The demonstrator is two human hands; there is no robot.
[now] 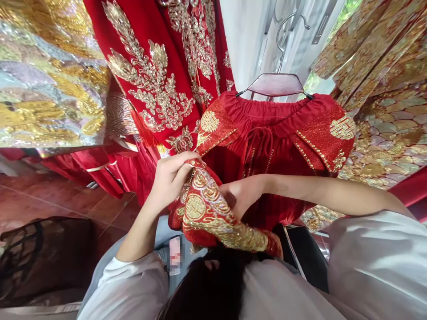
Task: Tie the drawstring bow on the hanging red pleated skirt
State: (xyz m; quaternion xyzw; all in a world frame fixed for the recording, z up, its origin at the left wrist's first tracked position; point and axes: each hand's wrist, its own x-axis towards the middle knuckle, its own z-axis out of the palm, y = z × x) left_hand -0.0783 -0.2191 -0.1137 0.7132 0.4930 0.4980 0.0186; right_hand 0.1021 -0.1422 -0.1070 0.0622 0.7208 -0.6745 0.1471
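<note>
A red skirt (267, 133) with gold embroidered panels hangs from a clip hanger (276, 84) in front of me. One gold-patterned panel (207, 204) of it is pulled toward me. My left hand (170, 178) is closed on the panel's upper edge, fingers pinching the cloth. My right hand (242, 193) is closed and pressed into the panel's right side, its fingers partly hidden in the folds. Both arms wear white sleeves.
A red jacket with heavy gold embroidery (160, 66) hangs at the upper middle. Gold brocade garments hang at left (50, 75) and right (383, 89). A dark bag (40, 262) lies on the red tiled floor at lower left.
</note>
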